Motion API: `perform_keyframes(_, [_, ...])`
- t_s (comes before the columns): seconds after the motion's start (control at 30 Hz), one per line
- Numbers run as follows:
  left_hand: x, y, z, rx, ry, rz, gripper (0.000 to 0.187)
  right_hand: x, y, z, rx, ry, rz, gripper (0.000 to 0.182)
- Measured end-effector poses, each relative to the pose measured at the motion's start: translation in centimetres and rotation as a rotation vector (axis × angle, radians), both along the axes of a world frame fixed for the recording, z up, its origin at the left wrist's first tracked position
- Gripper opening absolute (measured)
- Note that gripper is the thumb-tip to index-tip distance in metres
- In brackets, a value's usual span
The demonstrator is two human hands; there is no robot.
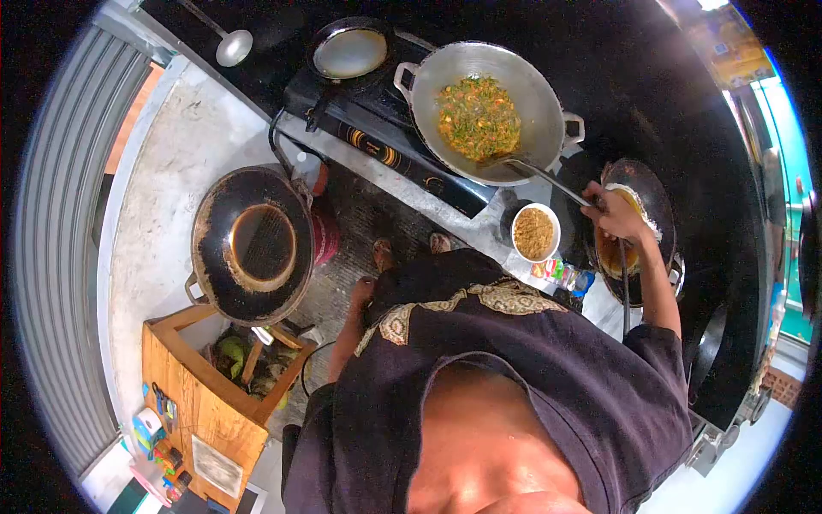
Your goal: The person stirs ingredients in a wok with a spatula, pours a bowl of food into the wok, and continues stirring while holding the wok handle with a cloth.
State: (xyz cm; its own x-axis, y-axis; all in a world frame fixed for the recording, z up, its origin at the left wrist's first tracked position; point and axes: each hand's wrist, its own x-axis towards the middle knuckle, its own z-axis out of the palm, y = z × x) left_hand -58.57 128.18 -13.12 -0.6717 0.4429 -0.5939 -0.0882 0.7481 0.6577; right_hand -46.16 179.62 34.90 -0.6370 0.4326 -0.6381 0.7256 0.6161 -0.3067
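Observation:
My right hand (pixel 612 212) is closed round the metal handle of a spatula (pixel 552 179). The spatula's far end rests in a large silver wok (pixel 538 120), at the lower edge of chopped green and orange food (pixel 479 117). A dark rod (pixel 625 291) runs down from below this hand; I cannot tell whether it belongs to the spatula. Under my right forearm sits a dark pan (pixel 655 188) with yellowish liquid and white froth. My left hand (pixel 365 289) hangs low beside the black garment, away from the cookware, its fingers too small and dark to read.
A stove (pixel 377 141) carries the silver wok and a small pan (pixel 349 53). Nearby are a white bowl (pixel 535 233) of brown crumbly food, a ladle (pixel 234 48) and a colourful packet (pixel 556 272). At left are a large dark wok (pixel 218 214) and a wooden table (pixel 171 368).

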Motion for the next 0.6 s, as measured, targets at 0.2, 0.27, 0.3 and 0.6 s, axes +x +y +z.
perform_keyframes(0.2, [0.5,-1.0,-5.4,-0.170,-0.104,0.079,0.037,-2.5,0.8,-14.6,0.257,0.540,0.209,0.026])
perform_keyframes(0.27, [-0.1,-0.6,-2.8,-0.274,-0.245,0.097,0.037,-4.2,0.6,-15.9,0.152,0.534,0.051,0.026])
perform_keyframes(0.3, [-0.3,-0.4,-0.9,-0.235,-0.199,0.111,0.037,-4.4,0.7,-15.0,0.090,0.511,0.016,0.029])
perform_keyframes(0.6, [2.2,-4.9,-10.0,0.086,0.226,0.009,0.033,-3.3,-1.0,-0.9,-0.107,0.131,0.109,0.029])
